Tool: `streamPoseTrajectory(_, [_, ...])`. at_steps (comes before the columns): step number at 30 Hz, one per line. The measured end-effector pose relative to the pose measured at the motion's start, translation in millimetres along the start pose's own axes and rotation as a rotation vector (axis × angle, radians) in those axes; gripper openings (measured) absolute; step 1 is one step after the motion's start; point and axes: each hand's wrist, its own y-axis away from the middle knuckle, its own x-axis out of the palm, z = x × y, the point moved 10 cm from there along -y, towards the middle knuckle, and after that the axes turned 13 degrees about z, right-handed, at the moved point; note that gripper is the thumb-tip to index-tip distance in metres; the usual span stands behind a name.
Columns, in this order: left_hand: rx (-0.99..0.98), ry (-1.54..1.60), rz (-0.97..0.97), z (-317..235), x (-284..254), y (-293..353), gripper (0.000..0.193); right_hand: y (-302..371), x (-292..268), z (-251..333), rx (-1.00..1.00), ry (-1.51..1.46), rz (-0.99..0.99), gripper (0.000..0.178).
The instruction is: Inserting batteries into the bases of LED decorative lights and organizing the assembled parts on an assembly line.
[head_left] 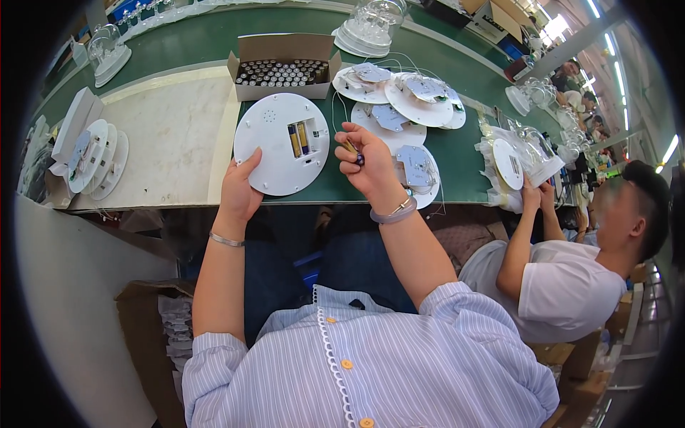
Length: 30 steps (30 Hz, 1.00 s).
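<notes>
My left hand point(241, 191) grips the lower left edge of a round white plastic base point(258, 151), thumb on its upper face. Gold-and-dark batteries point(302, 138) lie in the base's open rectangular compartment; I cannot tell whether every slot is filled. Just right of the base, my right hand point(371, 167) is closed around a battery point(351, 147), its dark end showing below the fingers. Whether more batteries are in that hand is hidden. Behind the base, an open cardboard box point(284, 47) holds many upright batteries point(278, 72).
Several white discs with circuit boards and thin wires point(419, 101) are piled right of my hands. More discs point(110, 165) stand at the left on a pale board point(165, 135). Clear domes point(367, 28) stand at the back. A co-worker point(549, 278) handles a bagged disc point(508, 164) at right.
</notes>
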Motion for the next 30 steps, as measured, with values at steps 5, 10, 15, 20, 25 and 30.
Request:
streamPoseTrajectory(5, [-0.007,-0.013,-0.008,0.6,0.6,-0.3,0.036,3.9,3.0,13.3,-0.03,0.403,-0.159,0.035])
streamPoseTrajectory(10, [-0.007,-0.018,0.003,0.9,0.8,-0.1,0.036,4.0,-0.9,14.4,-0.048,0.644,-0.23,0.04])
streamPoseTrajectory(15, [-0.007,-0.022,0.009,0.4,1.8,1.3,0.036,5.2,6.6,19.0,-0.097,1.14,-0.199,0.039])
streamPoseTrajectory(20, [-0.008,-0.021,0.009,1.0,4.4,-0.3,0.037,1.9,29.5,26.9,-0.326,1.422,-0.103,0.024])
streamPoseTrajectory(25, [-0.034,-0.044,-0.011,2.6,-0.1,-0.2,0.037,10.6,61.5,27.7,-0.502,1.817,-0.096,0.014])
streamPoseTrajectory(30, [-0.026,-0.044,-0.002,2.7,1.3,-0.3,0.037,21.8,74.0,38.9,-0.656,2.075,-0.234,0.017])
